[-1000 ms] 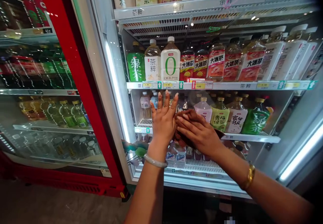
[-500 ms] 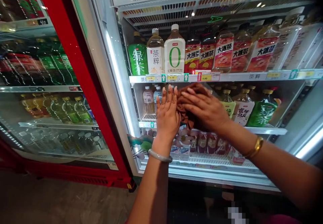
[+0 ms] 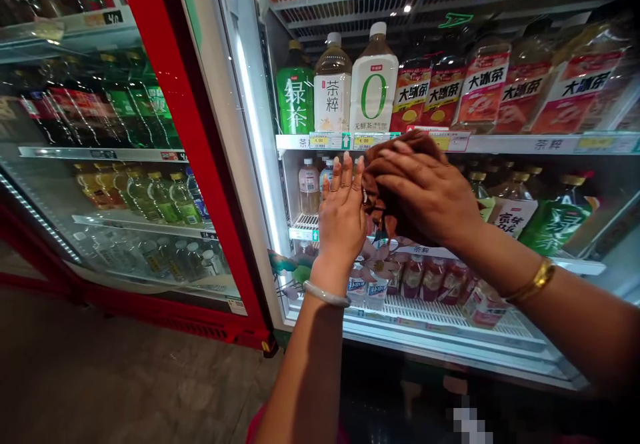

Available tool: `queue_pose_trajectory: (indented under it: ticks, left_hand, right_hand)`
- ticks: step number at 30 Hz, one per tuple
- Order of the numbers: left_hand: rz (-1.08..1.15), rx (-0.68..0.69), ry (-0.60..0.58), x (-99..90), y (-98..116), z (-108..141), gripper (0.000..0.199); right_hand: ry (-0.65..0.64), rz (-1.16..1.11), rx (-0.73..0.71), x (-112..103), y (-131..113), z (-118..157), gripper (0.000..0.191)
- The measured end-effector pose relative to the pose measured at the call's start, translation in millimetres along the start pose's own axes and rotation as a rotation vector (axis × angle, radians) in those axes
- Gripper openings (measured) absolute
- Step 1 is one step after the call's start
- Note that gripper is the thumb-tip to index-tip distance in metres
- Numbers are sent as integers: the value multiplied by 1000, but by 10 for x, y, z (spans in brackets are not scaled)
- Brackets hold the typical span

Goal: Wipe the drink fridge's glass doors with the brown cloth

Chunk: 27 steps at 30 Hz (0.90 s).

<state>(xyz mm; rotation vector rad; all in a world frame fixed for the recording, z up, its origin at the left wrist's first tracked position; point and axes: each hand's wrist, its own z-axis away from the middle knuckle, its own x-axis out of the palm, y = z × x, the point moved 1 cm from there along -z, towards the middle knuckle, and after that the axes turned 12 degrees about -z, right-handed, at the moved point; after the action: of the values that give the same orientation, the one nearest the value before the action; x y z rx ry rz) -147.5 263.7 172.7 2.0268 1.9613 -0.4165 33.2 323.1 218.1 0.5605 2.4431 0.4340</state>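
A brown cloth (image 3: 383,207) is bunched beneath my right hand (image 3: 433,194), which presses it against the glass door of a lit drinks fridge. The fingers of that hand lie over the cloth and point up to the left. Just left of the cloth, my left hand (image 3: 343,221) rests with its palm toward the glass, fingers stretched upward and holding nothing. A pale bangle (image 3: 327,295) circles my left wrist and a gold bracelet (image 3: 535,281) my right. Behind the glass, a white-labelled bottle marked 0 (image 3: 374,91) stands above my hands.
A red-framed fridge (image 3: 195,164) with rows of bottles stands to the left. Green tea (image 3: 295,101) and red-labelled iced tea bottles (image 3: 484,87) line the upper shelf (image 3: 505,143). A flower decal (image 3: 377,261) shows below my hands. Floor (image 3: 175,377) lies at lower left.
The view has shifted, so both fridges appear farther right and slightly higher. My hands are a little farther apart; the cloth is still under my right hand.
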Motion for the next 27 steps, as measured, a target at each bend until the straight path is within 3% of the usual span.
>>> queue_pose_trajectory:
  ticks: [3,6,10,13,16,20,24,27]
  left_hand:
    - [-18,7,-8,5,34,7,83]
    - [-32,-40,-6,-26,-22,8,75]
    - [-64,-134,40,-125,-237,18,72]
    - [-91,-136,7,-181,-367,40,62]
    - [-87,-136,-24,-189,-426,69,59]
    - [-57,-127,-11,-167,-493,103,66]
    - [-65,-196,12,-179,-603,146,75]
    - [-89,-207,8,-194,-633,165,71]
  right_hand:
    - [70,-14,93,52,-100,99,40]
    - [16,-5,59,260,-268,133,42]
    - [-18,2,-12,326,-212,-286,46]
    - [39,30,100,216,-113,-519,46]
    - [84,41,153,244,-237,-351,46]
    - [-29,7,-39,527,-486,-53,49]
    - [-77,19,-180,570,-377,-375,48]
    - [-18,42,-93,442,-240,-623,46]
